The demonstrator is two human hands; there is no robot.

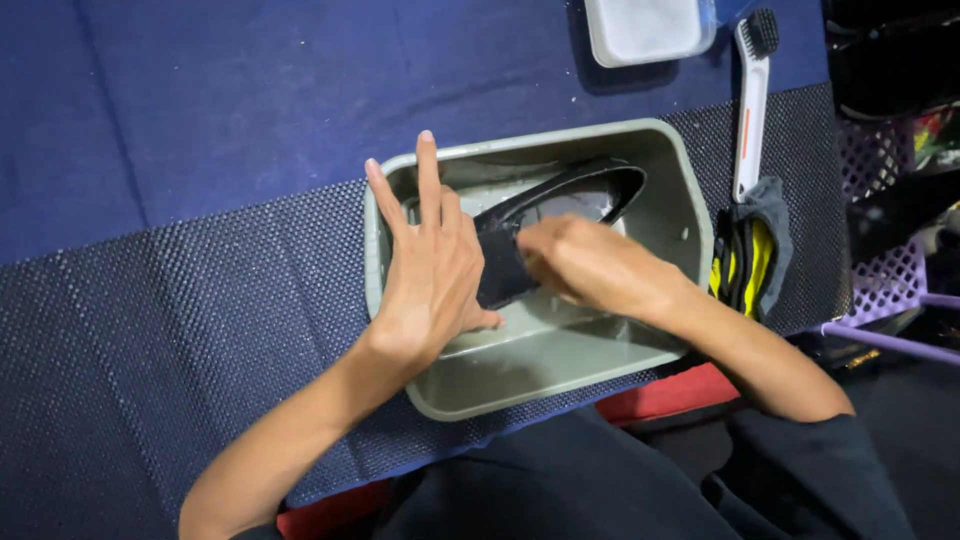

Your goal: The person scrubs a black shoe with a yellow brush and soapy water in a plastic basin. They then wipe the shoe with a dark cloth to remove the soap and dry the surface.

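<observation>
A black flat shoe [560,205] is lying inside a grey-green plastic basin [690,200] that is sitting on a dark textured mat [150,330] near the person. The shoe's long axis is running diagonally, its pointed toe aiming toward the basin's far right corner and its heel end coming down to the near left, where both hands are meeting it. The left hand [435,275] is pressing against the heel end from the left, with its fingers [428,175] spread and stretched out straight toward the far rim rather than curled around anything; only the thumb side and palm seem to be touching the shoe. The right hand [585,262] is resting on the shoe's middle from the right, its fingers bent inward over the opening, though whether they are pinching the shoe or holding something small against it is not showing. Both hands are sitting equally close to the shoe, one on each side of its axis. Just right of the basin, a yellow, black and grey cloth [752,250] is lying bunched, and a white-handled brush [752,95] with dark bristles is pointing away. At the far edge, a white rectangular container [645,28] is standing on blue fabric [250,90]. Lilac mesh baskets [885,270] are sitting at the far right.
</observation>
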